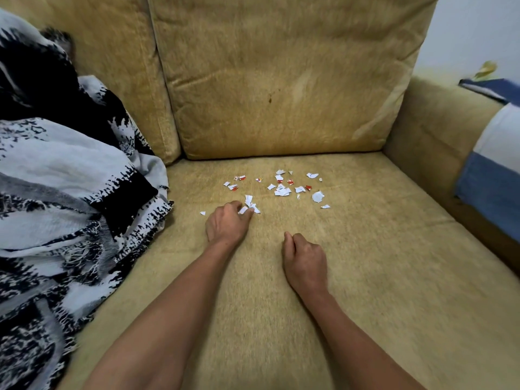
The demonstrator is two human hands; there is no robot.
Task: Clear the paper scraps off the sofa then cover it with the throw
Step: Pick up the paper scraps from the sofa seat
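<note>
Several small white and red paper scraps (pixel 282 190) lie scattered on the tan sofa seat (pixel 365 263), close to the back cushion. My left hand (pixel 226 223) rests on the seat with its fingertips pinched on a few white scraps at the near left of the scatter. One lone scrap (pixel 202 213) lies just left of that hand. My right hand (pixel 305 260) sits on the seat nearer to me, fingers curled in a loose fist, with nothing seen in it. The black, grey and white throw (pixel 56 192) is bunched in a heap on the sofa's left side.
The back cushion (pixel 281 80) rises behind the scraps. The right armrest (pixel 439 130) carries a blue and white cloth (pixel 495 164). A dark blue object (pixel 489 87) lies on top of the armrest by the wall.
</note>
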